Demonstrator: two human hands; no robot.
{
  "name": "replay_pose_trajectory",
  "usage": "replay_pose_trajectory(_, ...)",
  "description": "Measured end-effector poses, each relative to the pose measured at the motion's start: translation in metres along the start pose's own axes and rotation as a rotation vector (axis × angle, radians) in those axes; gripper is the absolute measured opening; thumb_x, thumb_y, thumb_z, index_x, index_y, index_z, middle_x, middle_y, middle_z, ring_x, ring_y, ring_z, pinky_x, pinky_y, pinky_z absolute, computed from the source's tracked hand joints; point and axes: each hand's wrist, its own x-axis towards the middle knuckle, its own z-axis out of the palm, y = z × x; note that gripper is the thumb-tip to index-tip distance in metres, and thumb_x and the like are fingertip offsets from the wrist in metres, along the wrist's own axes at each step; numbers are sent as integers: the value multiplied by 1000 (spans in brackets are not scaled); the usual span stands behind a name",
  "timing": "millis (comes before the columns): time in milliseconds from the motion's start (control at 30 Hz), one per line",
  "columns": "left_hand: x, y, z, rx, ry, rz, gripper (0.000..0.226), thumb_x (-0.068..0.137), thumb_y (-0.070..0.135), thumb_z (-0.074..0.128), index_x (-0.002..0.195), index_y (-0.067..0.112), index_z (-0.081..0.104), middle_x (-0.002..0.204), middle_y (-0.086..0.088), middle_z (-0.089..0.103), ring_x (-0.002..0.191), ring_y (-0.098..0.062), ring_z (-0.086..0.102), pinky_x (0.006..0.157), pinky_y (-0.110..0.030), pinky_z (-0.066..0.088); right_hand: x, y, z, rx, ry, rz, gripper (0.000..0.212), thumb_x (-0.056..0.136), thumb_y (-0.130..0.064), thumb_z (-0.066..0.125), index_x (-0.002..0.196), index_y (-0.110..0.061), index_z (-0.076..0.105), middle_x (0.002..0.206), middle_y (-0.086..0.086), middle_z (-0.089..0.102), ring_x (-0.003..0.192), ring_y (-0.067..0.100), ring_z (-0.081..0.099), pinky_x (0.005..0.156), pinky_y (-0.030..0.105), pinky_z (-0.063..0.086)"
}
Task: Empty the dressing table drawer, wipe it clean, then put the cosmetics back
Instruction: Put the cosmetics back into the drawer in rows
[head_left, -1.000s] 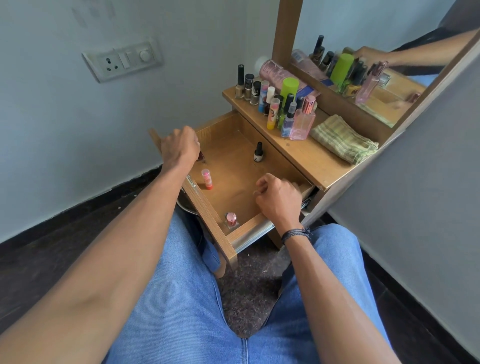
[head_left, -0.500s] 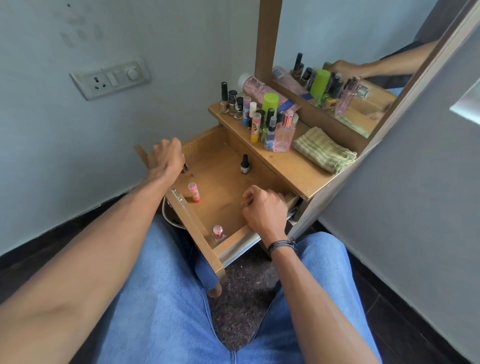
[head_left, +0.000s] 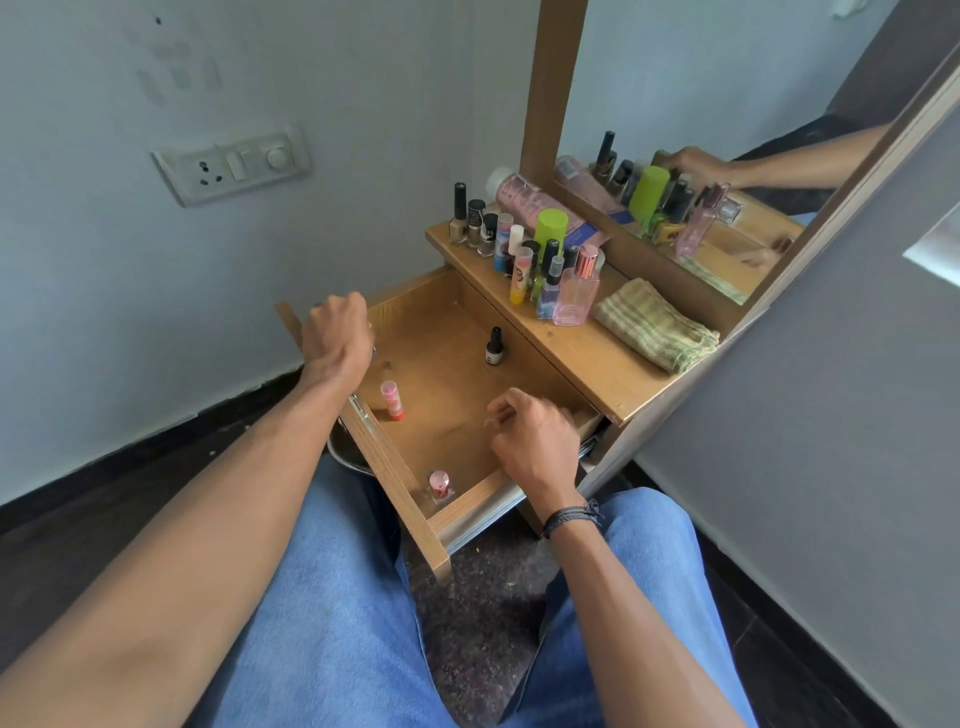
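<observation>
The wooden drawer (head_left: 415, 306) stands pulled out. Inside it are a black nail polish bottle (head_left: 494, 345), a pink and orange lip balm stick (head_left: 391, 400) and a pink-capped bottle (head_left: 439, 486) in the near corner. My left hand (head_left: 335, 338) hovers over the drawer's front panel with fingers curled; a small dark item shows under them, mostly hidden. My right hand (head_left: 535, 441) is inside the drawer near its right side, fingers curled, with nothing visible in them. Several cosmetics (head_left: 540, 260) stand on the dressing table top (head_left: 597, 358).
A folded green striped cloth (head_left: 654, 325) lies on the table top beside the mirror (head_left: 727, 156). A switch plate (head_left: 234, 166) is on the wall at left. My knees in blue jeans sit under the drawer's near end. A grey wall stands close on the right.
Both hands stay almost where they were over the drawer. My right hand's fingers have loosened slightly. The three items in the drawer have not moved.
</observation>
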Motion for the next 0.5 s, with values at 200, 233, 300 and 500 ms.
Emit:
replay_pose_trajectory(200, -2, -3, 3, -227, 74, -44, 26, 99, 24, 66, 111, 1, 69, 106, -18, 72, 95, -35, 72, 73, -42, 61, 25, -14, -56, 383, 505, -83, 10, 91, -5, 67, 95, -12, 70, 92, -3, 69, 73, 2, 61, 66, 25, 56)
replay_pose_trajectory(233, -2, -4, 2, -304, 95, -52, 26, 100, 24, 64, 115, 3, 67, 109, -16, 71, 96, -33, 71, 73, -41, 61, 36, -13, -66, 421, 584, -61, 10, 91, -5, 67, 98, -11, 68, 97, -2, 66, 75, -1, 59, 67, 26, 56)
replay_pose_trajectory(300, 1, -8, 4, -455, 150, -81, 19, 101, 18, 61, 117, 8, 64, 115, -11, 66, 95, -28, 69, 77, -40, 59, 58, -9, -82, 488, 625, 56, 21, 89, -8, 69, 110, -11, 65, 108, 0, 58, 78, -2, 56, 71, 21, 55)
replay_pose_trajectory(500, 3, -24, 3, -763, 281, -221, 32, 88, -10, 52, 106, 15, 61, 117, -3, 64, 107, -23, 61, 86, -34, 52, 94, 11, -91, 465, 255, 202, 70, 78, -13, 81, 141, -23, 53, 128, 0, 55, 100, 5, 59, 86, 19, 53)
